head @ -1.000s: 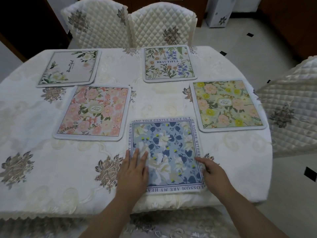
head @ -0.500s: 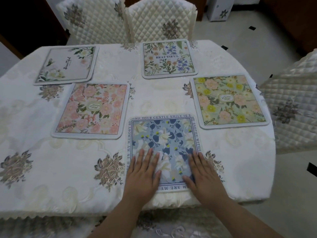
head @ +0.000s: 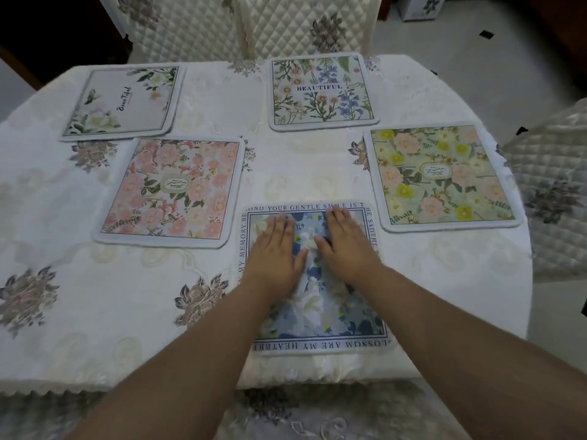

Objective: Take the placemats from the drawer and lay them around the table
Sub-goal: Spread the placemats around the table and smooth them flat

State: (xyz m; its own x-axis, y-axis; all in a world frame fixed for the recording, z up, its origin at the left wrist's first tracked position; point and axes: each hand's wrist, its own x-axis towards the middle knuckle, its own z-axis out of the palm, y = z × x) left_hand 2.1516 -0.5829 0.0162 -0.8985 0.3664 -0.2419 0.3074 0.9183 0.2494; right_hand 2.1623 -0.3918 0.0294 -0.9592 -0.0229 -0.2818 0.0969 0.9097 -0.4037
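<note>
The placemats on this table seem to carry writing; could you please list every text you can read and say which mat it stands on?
"BEAUTIFUL": wildflower placemat.
"Beautiful", in script: pale grey placemat.
"...IND YOUR GENTLE SMILE IS T...", "MEMORY", "...LOSSOM ARE MY HEAT...": border of the blue placemat, partly hidden under both hands.
Oval emblems on the pink placemat and yellow-green placemat: too blurred to read.

Matt printed placemats [head: 438,176]; embroidered cloth tablecloth [head: 95,312]; quilted chair covers [head: 286,27]

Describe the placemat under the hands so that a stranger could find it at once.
On the white tablecloth, find the edge nearest the person. The blue placemat lies there, under the left hand and right hand. Unlike the other mats, it has printed sentences around its border.
</note>
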